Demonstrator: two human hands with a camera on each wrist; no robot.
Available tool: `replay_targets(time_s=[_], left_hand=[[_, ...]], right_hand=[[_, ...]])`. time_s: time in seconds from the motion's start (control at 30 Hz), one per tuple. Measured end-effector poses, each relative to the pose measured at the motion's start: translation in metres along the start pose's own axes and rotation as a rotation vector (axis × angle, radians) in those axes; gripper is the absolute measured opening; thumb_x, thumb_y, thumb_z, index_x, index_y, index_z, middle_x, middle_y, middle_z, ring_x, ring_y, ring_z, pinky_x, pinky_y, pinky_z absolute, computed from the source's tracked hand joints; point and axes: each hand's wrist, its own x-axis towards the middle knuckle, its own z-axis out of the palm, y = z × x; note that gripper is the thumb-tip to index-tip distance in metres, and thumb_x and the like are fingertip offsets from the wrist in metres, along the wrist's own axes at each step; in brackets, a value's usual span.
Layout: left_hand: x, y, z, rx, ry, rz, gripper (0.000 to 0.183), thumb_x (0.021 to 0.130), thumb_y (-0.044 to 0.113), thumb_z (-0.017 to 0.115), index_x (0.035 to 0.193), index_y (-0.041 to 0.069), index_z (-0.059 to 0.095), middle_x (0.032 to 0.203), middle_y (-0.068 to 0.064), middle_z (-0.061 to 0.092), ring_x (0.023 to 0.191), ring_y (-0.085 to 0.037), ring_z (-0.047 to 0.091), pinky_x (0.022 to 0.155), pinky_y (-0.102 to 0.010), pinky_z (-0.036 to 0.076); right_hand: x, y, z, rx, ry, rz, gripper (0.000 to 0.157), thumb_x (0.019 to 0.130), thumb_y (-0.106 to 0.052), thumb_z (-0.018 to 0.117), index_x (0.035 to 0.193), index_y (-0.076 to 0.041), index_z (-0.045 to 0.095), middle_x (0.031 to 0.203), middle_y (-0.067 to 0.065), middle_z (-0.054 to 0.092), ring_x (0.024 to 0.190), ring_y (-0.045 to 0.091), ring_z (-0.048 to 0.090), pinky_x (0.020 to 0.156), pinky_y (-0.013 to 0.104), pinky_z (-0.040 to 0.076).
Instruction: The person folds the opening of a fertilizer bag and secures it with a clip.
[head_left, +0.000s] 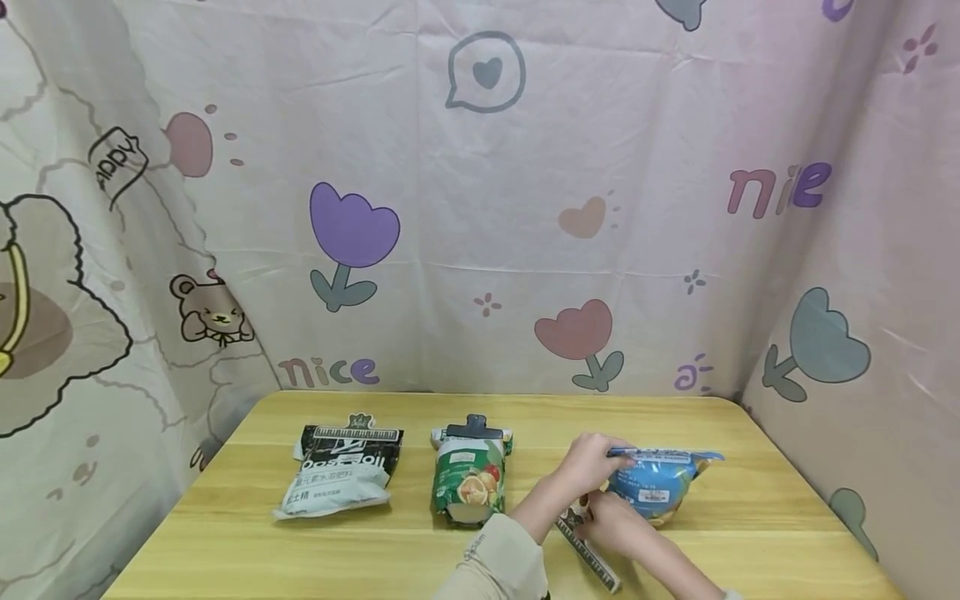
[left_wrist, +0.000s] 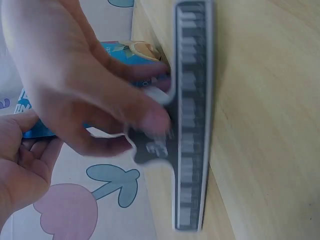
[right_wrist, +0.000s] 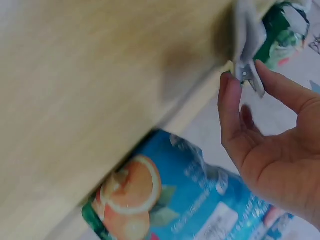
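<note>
On the right side of the table, a blue fruit-printed bag [head_left: 651, 482] stands with its top edge folded flat. My left hand [head_left: 596, 460] pinches that top edge at its left end; in the right wrist view only its fingertips [right_wrist: 274, 215] show. Just in front of the bag, my right hand [head_left: 611, 521] pinches the handles of a long bag clip with a piano-key pattern [left_wrist: 192, 120]. The clip is apart from the bag, low over the tabletop. Seen end-on in the right wrist view, the clip [right_wrist: 247, 42] lies between thumb and fingers. Motion blurs it.
A green fruit-printed bag [head_left: 468, 475] with a black clip [head_left: 475, 428] on top stands mid-table. Farther left lies a black-and-white bag [head_left: 337, 475] closed by a piano-key clip [head_left: 356, 433]. A printed curtain [head_left: 465, 208] hangs behind the wooden table [head_left: 225, 533].
</note>
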Motion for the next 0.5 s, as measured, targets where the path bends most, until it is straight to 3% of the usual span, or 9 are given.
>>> replay_targets(time_s=[0.1,0.2,0.37,0.5], left_hand=[[0.001,0.001,0.000,-0.009,-0.008,-0.022,0.022,0.084,0.021,0.067,0.105,0.017,0.071,0.097,0.009,0.067,0.085,-0.001,0.059,0.068,-0.014,0.046],[0.001,0.002,0.000,-0.009,-0.012,-0.051,0.021,0.084,0.022,0.067,0.104,0.018,0.071,0.097,0.010,0.067,0.089,-0.001,0.059,0.071,-0.015,0.046],[0.002,0.002,0.000,0.007,-0.005,-0.052,0.021,0.083,0.022,0.068,0.103,0.018,0.072,0.097,0.011,0.067,0.092,-0.002,0.058,0.075,-0.016,0.045],[0.002,0.001,0.001,0.001,0.005,-0.040,0.020,0.082,0.021,0.068,0.101,0.018,0.072,0.096,0.010,0.067,0.091,-0.001,0.059,0.076,-0.016,0.045]], right_hand=[[-0.009,0.003,-0.009,0.035,-0.055,0.017,0.035,0.073,-0.005,0.073,0.100,0.008,0.055,0.069,0.001,0.051,0.060,0.018,0.046,0.053,0.037,0.041],[-0.020,0.010,-0.022,0.045,-0.119,0.006,0.030,0.072,-0.006,0.074,0.096,0.004,0.060,0.077,0.001,0.056,0.066,0.020,0.051,0.055,0.037,0.043],[-0.044,0.025,-0.051,0.050,-0.182,-0.074,0.020,0.070,-0.007,0.073,0.086,-0.009,0.061,0.078,-0.007,0.055,0.068,0.009,0.049,0.056,0.029,0.044],[-0.063,0.039,-0.079,0.144,-0.208,-0.125,0.019,0.077,-0.012,0.071,0.091,-0.008,0.060,0.080,-0.010,0.055,0.069,0.005,0.050,0.057,0.025,0.045]])
